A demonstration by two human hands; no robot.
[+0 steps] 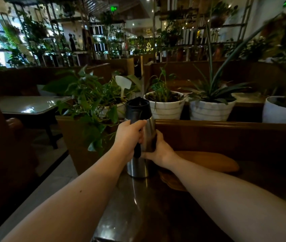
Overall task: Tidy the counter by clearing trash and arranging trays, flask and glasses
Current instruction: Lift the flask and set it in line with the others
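- Presently the tall brushed-steel flask with the black plastic lid and handle point(139, 137) stands upright at the far left corner of the dark glossy counter point(138, 212), its base on the surface and close to the left edge.
- Left hand point(130, 135) is wrapped in a fist round the black handle; right hand point(158, 149) is pressed flat-fingered against the steel body on the other side. Both are closed on the flask.
- Risk: the base sits near the counter's left edge with open floor below; a sideways nudge or a slip on the polished top could, in my judgement, send it over.
- Risk: trailing leaves of the potted vine in the white pot point(93, 105) hang just beside the flask; lifting it leftward may snag them.
- Risk: the curved wooden tray point(208, 163) lies just right of the flask along the far edge; sliding the flask that way could knock it.
- Hidden: the right forearm covers the near part of the tray, so its contents cannot be judged.
- Hidden: no glasses or trash are discernible; the counter's right edge is cut off and the scene is dim.
- Hidden: whether the lid is fully sealed cannot be told.
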